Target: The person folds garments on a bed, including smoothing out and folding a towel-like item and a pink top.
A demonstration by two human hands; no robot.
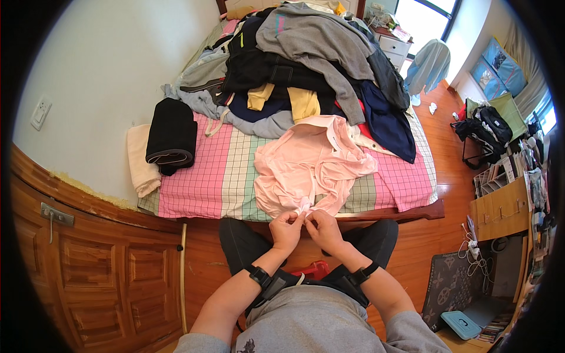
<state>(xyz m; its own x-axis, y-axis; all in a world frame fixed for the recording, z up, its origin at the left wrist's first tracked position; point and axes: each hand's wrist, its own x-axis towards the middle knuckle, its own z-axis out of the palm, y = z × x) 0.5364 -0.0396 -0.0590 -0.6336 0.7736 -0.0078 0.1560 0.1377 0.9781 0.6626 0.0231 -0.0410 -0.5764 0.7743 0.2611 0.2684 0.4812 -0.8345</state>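
Observation:
A pale pink collared shirt [287, 159] lies rumpled on the bed's front edge, its collar turned away from me. My left hand [287, 228] pinches the fabric at the shirt's near edge between thumb and fingers. Close beside it, my right hand [322, 227] grips the same bit of cloth, and the fingertips of both hands nearly meet. What exactly sits between the fingertips is too small to tell. Beyond the shirt rises a large heap of clothes with a grey sweatshirt [318, 39] on top.
A folded black garment [172, 132] and a cream folded cloth [141, 154] lie at the bed's left. Wooden panelled door [92, 269] stands to the left. On the right are a folding chair with bags [490, 128], a desk [499, 207] and a fabric-draped stool [428, 66].

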